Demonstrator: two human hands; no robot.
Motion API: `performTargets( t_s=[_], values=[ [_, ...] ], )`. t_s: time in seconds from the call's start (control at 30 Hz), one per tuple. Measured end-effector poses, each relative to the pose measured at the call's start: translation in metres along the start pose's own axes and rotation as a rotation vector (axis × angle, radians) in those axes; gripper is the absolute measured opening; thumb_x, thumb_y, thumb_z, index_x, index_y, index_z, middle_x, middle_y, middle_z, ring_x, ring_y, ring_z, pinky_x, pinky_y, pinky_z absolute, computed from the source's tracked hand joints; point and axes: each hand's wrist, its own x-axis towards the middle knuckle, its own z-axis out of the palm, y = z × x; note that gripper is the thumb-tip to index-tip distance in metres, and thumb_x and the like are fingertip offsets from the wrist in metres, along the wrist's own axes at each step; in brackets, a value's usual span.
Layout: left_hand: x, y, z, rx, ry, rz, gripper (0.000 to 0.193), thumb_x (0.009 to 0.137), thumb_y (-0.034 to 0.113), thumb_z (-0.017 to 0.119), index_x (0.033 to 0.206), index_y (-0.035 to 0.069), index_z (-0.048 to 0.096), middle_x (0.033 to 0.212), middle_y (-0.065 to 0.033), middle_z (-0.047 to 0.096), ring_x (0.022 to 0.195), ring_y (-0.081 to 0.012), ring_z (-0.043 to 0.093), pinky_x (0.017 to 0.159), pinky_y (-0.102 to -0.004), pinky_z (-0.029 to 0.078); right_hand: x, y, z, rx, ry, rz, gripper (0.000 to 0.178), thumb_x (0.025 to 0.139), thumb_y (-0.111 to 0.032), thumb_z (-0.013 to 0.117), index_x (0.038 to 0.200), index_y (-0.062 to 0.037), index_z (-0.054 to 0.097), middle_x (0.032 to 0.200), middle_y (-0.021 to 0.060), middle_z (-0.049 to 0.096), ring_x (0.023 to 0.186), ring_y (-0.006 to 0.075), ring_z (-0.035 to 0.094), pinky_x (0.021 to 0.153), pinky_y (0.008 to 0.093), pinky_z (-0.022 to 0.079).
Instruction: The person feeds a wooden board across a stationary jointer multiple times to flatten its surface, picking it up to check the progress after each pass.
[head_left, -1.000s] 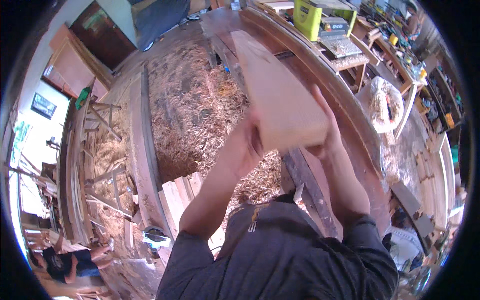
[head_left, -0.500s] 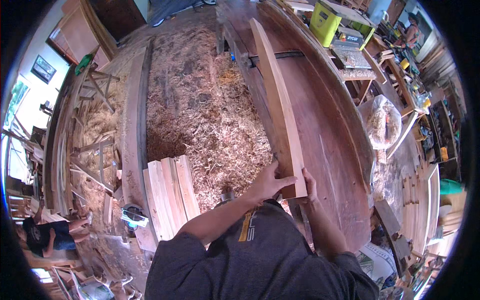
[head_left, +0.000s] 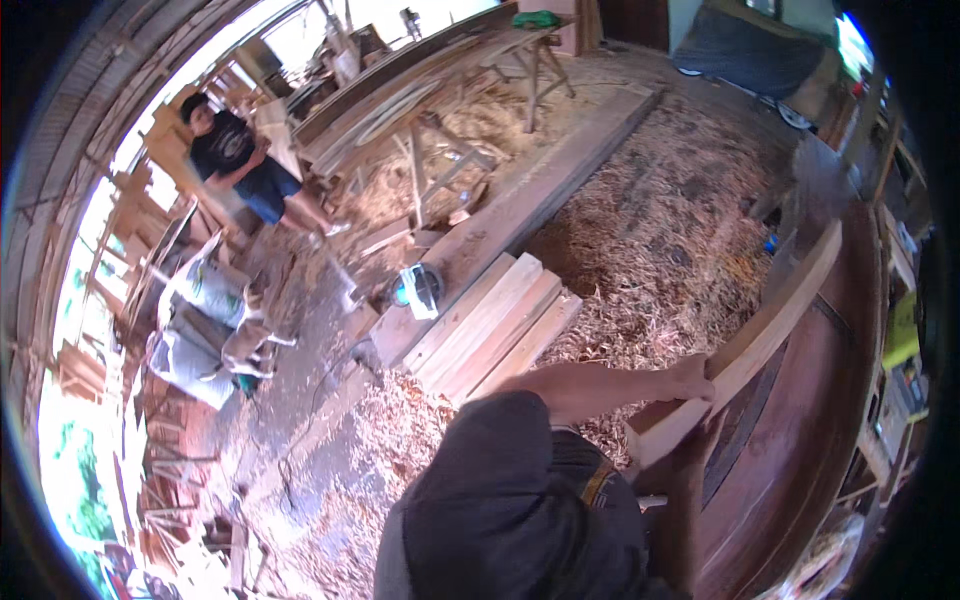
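1. Workshop floor point(head_left: 315, 375): dark, strewn with curled tan wood shavings point(head_left: 650, 310). Several straight, pale sawn boards point(head_left: 500, 325) lie side by side left of the person.
2. Work surface: broad reddish-brown wooden desk point(head_left: 790, 450), at the person's right.
3. Workpiece: long, pale, rectangular wooden beam point(head_left: 765, 345), at the left part of the desk. Contact with the desk cannot be confirmed.
4. Alignment: the beam's long axis runs away from the person, toward upper right. Most of its length lies ahead and right of the left fingers; the near end lies just below them.
5. Left hand point(head_left: 688, 378): nearer; fingers clamped on the beam's left side.
6. Right hand: not distinguishable; finger state cannot be told.
7. Containers: bulging whitish sacks point(head_left: 190, 365), far left; contents hidden.
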Motion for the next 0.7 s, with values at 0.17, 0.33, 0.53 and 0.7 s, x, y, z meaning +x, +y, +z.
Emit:
performTargets(
  t_s=[0.17, 0.33, 0.53, 0.7],
  values=[
    [-0.092, -0.015, -0.107, 0.494, 0.023, 0.031, 0.085, 0.069, 0.034, 0.082, 0.138, -0.004, 0.05, 0.122, -0.0286, 0.066, 0.111, -0.0423, 0.066, 0.097, -0.0481, 0.052, 0.145, -0.036, 0.066, 0.003, 0.008, -0.039, 0.099, 0.088, -0.084, 0.047, 0.155, -0.0126, 0.038, 0.15, 0.0138, 0.048, 0.134, 0.0347, 0.049, 0.113, 0.0545, 0.04],
    [-0.226, -0.006, -0.214, 0.701, -0.143, -0.223, 0.079, 0.079, 0.027, 0.076, 0.148, 0.007, 0.042, 0.125, -0.0234, 0.065, 0.115, -0.0402, 0.065, 0.097, -0.0507, 0.051, 0.184, -0.041, 0.09, 0.251, 0.27, -0.076, 0.098, 0.085, -0.088, 0.041, 0.147, -0.0125, 0.048, 0.143, 0.0159, 0.053, 0.128, 0.0366, 0.053, 0.11, 0.0567, 0.043],
    [-0.282, -0.127, -0.298, 0.772, -0.086, -0.261, 0.08, 0.078, 0.015, 0.073, 0.152, 0.011, 0.041, 0.134, -0.0175, 0.063, 0.12, -0.0352, 0.064, 0.1, -0.0489, 0.051, 0.123, 0.057, 0.011, 0.538, 0.277, 0.111, 0.095, 0.083, -0.084, 0.053, 0.142, -0.0104, 0.053, 0.136, 0.0124, 0.062, 0.13, 0.0348, 0.054, 0.114, 0.0572, 0.038],
    [-0.222, -0.189, -0.368, 0.979, -0.181, -0.127, 0.071, 0.078, 0.011, 0.074, 0.145, 0.015, 0.051, 0.128, -0.014, 0.067, 0.119, -0.0324, 0.065, 0.099, -0.0464, 0.053, 0.044, 0.113, -0.042, 0.035, -0.452, -0.279, 0.089, 0.089, -0.075, 0.054, 0.149, -0.0092, 0.047, 0.142, 0.0161, 0.058, 0.138, 0.0368, 0.047, 0.118, 0.0561, 0.032]
  ],
)
